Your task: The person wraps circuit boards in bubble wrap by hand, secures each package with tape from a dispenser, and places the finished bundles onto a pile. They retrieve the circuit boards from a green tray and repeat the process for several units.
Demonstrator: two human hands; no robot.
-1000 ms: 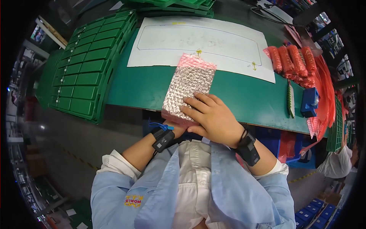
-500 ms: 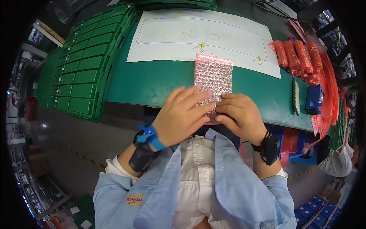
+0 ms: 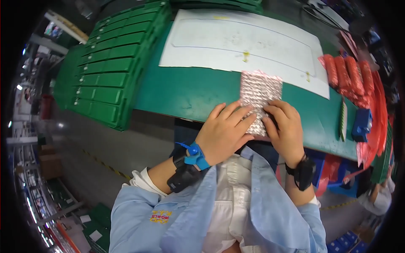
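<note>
Your left hand [image 3: 223, 133] has joined your right hand [image 3: 284, 126]; both now press flat, fingers spread, on the bubble-wrap pouch [image 3: 259, 95], gripping nothing; sealing appears underway.

Factory packing station on an assembly floor.

A green work mat [image 3: 190, 90] covers the bench, with a white paper sheet [image 3: 236, 46] laid on it. Stacked green plastic trays [image 3: 105, 71] stand to the left; rows of red bubble-wrap pouches [image 3: 350, 71] lie to the right. The worker wears a light-blue smock and a blue anti-static wrist strap [image 3: 195, 155].
</note>
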